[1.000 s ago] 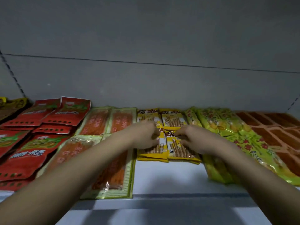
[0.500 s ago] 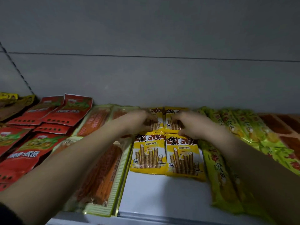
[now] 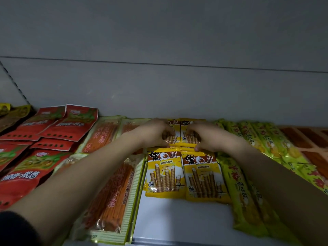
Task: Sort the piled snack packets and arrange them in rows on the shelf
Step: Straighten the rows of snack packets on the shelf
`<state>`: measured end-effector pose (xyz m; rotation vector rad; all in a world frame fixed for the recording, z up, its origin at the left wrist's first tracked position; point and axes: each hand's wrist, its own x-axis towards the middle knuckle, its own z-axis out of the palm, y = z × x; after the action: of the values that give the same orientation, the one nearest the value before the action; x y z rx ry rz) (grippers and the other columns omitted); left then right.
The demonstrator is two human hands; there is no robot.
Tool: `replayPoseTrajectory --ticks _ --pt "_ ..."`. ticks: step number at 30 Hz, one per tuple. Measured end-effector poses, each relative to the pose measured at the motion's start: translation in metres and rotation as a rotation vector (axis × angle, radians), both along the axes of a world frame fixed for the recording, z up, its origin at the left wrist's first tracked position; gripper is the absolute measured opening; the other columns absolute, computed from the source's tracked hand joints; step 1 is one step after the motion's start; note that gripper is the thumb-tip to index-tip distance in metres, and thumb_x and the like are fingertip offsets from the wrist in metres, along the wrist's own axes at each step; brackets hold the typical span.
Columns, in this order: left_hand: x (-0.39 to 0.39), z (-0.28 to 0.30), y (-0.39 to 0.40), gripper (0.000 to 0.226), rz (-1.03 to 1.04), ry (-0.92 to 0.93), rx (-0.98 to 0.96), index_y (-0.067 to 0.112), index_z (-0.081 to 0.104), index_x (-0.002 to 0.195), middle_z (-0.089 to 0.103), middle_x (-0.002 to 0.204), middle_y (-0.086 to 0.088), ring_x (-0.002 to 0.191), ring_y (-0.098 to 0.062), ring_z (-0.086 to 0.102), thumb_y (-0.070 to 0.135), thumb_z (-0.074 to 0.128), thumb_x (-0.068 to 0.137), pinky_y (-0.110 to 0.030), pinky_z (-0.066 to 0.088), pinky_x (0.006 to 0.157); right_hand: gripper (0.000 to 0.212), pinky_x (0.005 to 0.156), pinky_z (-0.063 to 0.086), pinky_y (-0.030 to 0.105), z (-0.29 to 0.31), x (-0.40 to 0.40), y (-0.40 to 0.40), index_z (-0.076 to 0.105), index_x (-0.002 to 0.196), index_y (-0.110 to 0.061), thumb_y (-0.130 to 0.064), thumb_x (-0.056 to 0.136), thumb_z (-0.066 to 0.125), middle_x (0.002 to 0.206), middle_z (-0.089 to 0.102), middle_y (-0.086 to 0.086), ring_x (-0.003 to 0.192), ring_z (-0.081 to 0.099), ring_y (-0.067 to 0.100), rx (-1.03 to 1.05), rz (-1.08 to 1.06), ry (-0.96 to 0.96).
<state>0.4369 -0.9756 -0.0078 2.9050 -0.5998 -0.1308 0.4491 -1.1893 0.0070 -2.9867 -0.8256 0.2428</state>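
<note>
Two yellow wafer-roll packets lie side by side at the back of the white shelf [image 3: 177, 219]. My left hand [image 3: 152, 133] grips the back left packet [image 3: 173, 137] with curled fingers. My right hand [image 3: 205, 137] grips the back right packet [image 3: 188, 137] the same way. In front of them lie two more yellow wafer-roll packets, the front left one [image 3: 164, 173] and the front right one [image 3: 204, 176], flat and face up.
Orange stick-snack packets [image 3: 115, 192] lie left of the yellow ones, with red packets [image 3: 23, 171] further left. Green packets [image 3: 248, 197] lie to the right, with brown-orange packets [image 3: 312, 144] beyond them. A grey back wall closes the shelf.
Both hands moved from the front pair of yellow packets to the back pair against the wall. The view came closer to the shelf.
</note>
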Motion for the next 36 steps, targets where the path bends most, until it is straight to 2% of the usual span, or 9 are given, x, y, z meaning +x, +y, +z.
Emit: replayPoseTrajectory --ticks 3,6,9,13,20,25,29,34,36 --pt "-0.004 0.009 0.004 0.049 -0.008 0.054 -0.001 0.025 0.062 0.134 0.056 0.136 -0.004 0.123 -0.024 0.054 0.049 0.066 0.091 -0.041 0.047 0.101 0.055 0.094 0.045 0.03 0.013 -0.005 -0.004 0.054 0.135 -0.023 -0.027 0.084 0.076 0.134 0.053 0.002 0.118 0.053 0.022 0.043 -0.017 0.031" --pt "-0.02 0.026 0.005 0.05 -0.019 -0.008 -0.025 0.026 0.061 0.132 0.056 0.134 -0.003 0.122 -0.023 0.053 0.058 0.054 0.094 -0.041 0.046 0.101 0.046 0.096 0.044 0.031 0.032 -0.022 -0.008 0.055 0.134 -0.026 -0.031 0.091 0.069 0.134 0.052 0.0 0.121 0.052 0.02 0.113 -0.005 -0.015" --pt "-0.049 0.037 -0.002 0.051 -0.101 -0.022 -0.004 0.033 0.06 0.13 0.055 0.131 0.002 0.122 -0.018 0.052 0.063 0.057 0.089 -0.039 0.046 0.1 0.053 0.101 0.044 0.033 0.043 -0.048 -0.012 0.054 0.133 -0.031 -0.039 0.084 0.075 0.134 0.052 -0.007 0.12 0.052 0.015 0.115 0.032 0.102" --pt "-0.087 0.022 -0.006 0.076 -0.161 0.133 0.059 0.041 0.042 0.144 0.047 0.139 0.008 0.13 -0.015 0.045 0.077 0.057 0.079 -0.04 0.044 0.105 0.074 0.104 0.042 0.032 0.032 -0.079 -0.015 0.039 0.146 -0.036 -0.05 0.082 0.074 0.138 0.042 -0.011 0.125 0.047 0.013 -0.046 0.063 0.293" --pt "-0.107 0.011 -0.005 0.087 -0.226 0.035 0.061 0.039 0.035 0.148 0.035 0.15 0.01 0.138 -0.014 0.036 0.078 0.062 0.075 -0.038 0.04 0.109 0.072 0.116 0.029 0.039 0.011 -0.092 -0.022 0.029 0.152 -0.033 -0.049 0.091 0.063 0.154 0.026 -0.007 0.143 0.025 0.018 0.013 0.063 0.21" --pt "-0.119 0.009 -0.011 0.097 -0.254 0.017 0.162 0.038 0.025 0.149 0.035 0.145 0.013 0.13 -0.014 0.039 0.077 0.067 0.072 -0.035 0.044 0.1 0.105 0.121 0.019 0.034 0.017 -0.107 -0.028 0.012 0.155 -0.042 -0.058 0.075 0.077 0.162 0.0 -0.015 0.15 0.008 0.017 -0.082 0.082 0.277" --pt "-0.118 0.004 -0.012 0.094 -0.277 -0.027 0.287 0.03 0.019 0.154 0.033 0.148 0.006 0.129 -0.018 0.036 0.064 0.067 0.082 -0.035 0.039 0.098 0.107 0.122 0.02 0.038 0.008 -0.108 -0.022 0.007 0.157 -0.037 -0.053 0.077 0.077 0.163 0.002 -0.011 0.149 0.008 0.019 -0.088 0.079 0.257" --pt "-0.117 0.002 -0.011 0.088 -0.274 -0.053 0.265 0.027 0.021 0.154 0.035 0.147 0.004 0.127 -0.02 0.037 0.058 0.065 0.084 -0.038 0.04 0.102 0.109 0.122 0.018 0.04 0.001 -0.108 -0.019 0.002 0.157 -0.034 -0.05 0.079 0.076 0.163 0.001 -0.008 0.15 0.003 0.019 -0.072 0.046 0.246" --pt "-0.116 0.001 -0.009 0.094 -0.279 -0.055 0.261 0.028 0.018 0.155 0.032 0.15 0.005 0.131 -0.02 0.035 0.064 0.064 0.082 -0.039 0.038 0.105 0.111 0.122 0.018 0.04 -0.001 -0.109 -0.018 0.002 0.157 -0.035 -0.05 0.077 0.078 0.163 0.0 -0.008 0.15 0.002 0.019 -0.054 0.045 0.233"
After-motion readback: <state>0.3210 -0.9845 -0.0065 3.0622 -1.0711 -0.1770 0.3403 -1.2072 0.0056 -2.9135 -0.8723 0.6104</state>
